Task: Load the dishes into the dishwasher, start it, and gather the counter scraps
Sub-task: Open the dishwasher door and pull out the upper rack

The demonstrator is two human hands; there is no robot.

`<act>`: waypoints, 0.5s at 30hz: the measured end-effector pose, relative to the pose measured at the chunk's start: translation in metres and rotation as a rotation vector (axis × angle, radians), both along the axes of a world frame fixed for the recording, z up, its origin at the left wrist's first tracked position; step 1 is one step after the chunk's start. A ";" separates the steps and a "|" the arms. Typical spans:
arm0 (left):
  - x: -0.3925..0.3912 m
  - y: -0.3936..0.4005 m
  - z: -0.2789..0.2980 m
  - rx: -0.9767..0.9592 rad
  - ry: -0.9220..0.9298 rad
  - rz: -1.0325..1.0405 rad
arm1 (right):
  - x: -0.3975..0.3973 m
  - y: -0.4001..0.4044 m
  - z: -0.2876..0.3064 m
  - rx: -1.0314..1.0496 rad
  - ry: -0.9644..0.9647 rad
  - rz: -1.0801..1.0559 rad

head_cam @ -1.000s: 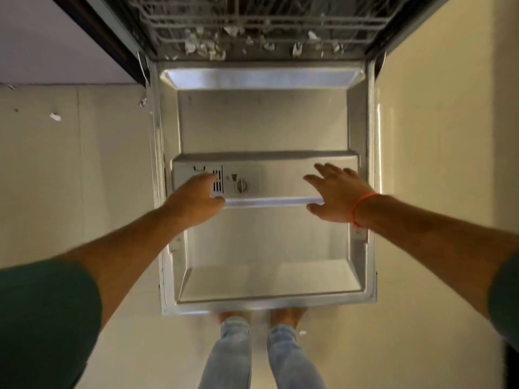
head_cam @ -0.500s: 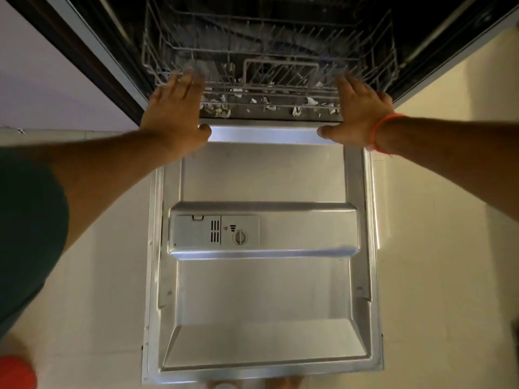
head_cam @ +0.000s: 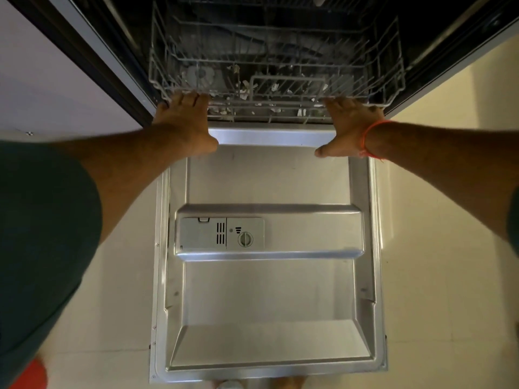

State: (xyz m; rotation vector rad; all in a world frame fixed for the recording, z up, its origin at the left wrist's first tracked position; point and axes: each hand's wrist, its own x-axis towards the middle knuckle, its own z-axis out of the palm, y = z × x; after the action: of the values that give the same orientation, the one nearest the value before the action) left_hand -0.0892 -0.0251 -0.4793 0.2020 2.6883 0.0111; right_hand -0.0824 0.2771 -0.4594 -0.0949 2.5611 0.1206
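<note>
At far left a dark green sleeve [head_cam: 42,234] fills the lower corner, and a blurred red object [head_cam: 35,374] below it is cut off by the frame edge; it cannot be identified.

The left arm extends forward, nearly straight, to the left front corner of the lower rack [head_cam: 276,80]. The left hand [head_cam: 186,122] lies palm down, its fingers hooked over the rack's front wire and grasping it, thumb tucked toward the door hinge line.

The rack sits inside the dishwasher tub, its front edge at the opening. Small pale scraps [head_cam: 247,92] lie among the wires; they appear to be paper or food, but the dim interior prevents a firm reading. The back of the tub is in shadow.

The dishwasher door [head_cam: 269,299] lies fully open and flat, with the detergent dispenser [head_cam: 222,233] on its inner face.

The right arm mirrors the left. The right hand [head_cam: 349,127], an orange band [head_cam: 370,136] at its wrist, has its fingers curled onto the rack's right front wire, thumb spread downward over the door.

Bare toes show at the bottom edge, mostly cut off.
</note>
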 end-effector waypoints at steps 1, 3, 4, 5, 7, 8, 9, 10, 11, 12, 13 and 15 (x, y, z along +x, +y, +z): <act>0.005 0.000 0.000 0.002 -0.004 0.002 | 0.005 0.001 0.002 -0.002 -0.001 0.002; 0.016 -0.001 -0.001 0.000 -0.024 0.007 | 0.016 0.001 0.004 -0.021 -0.019 -0.005; 0.022 -0.001 -0.001 -0.001 -0.041 0.013 | 0.024 0.001 0.005 -0.034 -0.029 -0.010; 0.029 -0.001 -0.001 0.002 -0.055 0.020 | 0.033 0.000 0.004 -0.046 -0.030 -0.015; 0.043 -0.002 0.001 0.017 -0.066 0.037 | 0.050 0.001 0.003 -0.059 -0.008 -0.013; 0.050 -0.003 0.001 0.029 -0.075 0.046 | 0.057 0.002 0.003 -0.066 -0.006 -0.011; 0.057 -0.004 0.003 0.040 -0.088 0.052 | 0.063 0.003 0.004 -0.076 -0.008 -0.010; 0.065 -0.004 0.003 0.047 -0.100 0.054 | 0.069 0.005 0.004 -0.085 -0.011 -0.005; 0.073 -0.004 0.003 0.048 -0.106 0.055 | 0.075 0.007 0.005 -0.090 -0.012 0.001; 0.080 -0.005 0.005 0.049 -0.111 0.059 | 0.080 0.007 0.007 -0.094 -0.013 0.005; 0.085 -0.005 0.005 0.052 -0.118 0.069 | 0.085 0.007 0.007 -0.097 -0.018 0.006; 0.096 -0.004 0.008 0.063 -0.152 0.097 | 0.096 0.005 0.010 -0.106 -0.030 0.001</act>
State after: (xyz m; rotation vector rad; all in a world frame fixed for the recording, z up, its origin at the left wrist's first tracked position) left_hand 0.0063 -0.0294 -0.4710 0.0858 2.5454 0.1350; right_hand 0.0140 0.2825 -0.4498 -0.1370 2.5367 -0.0167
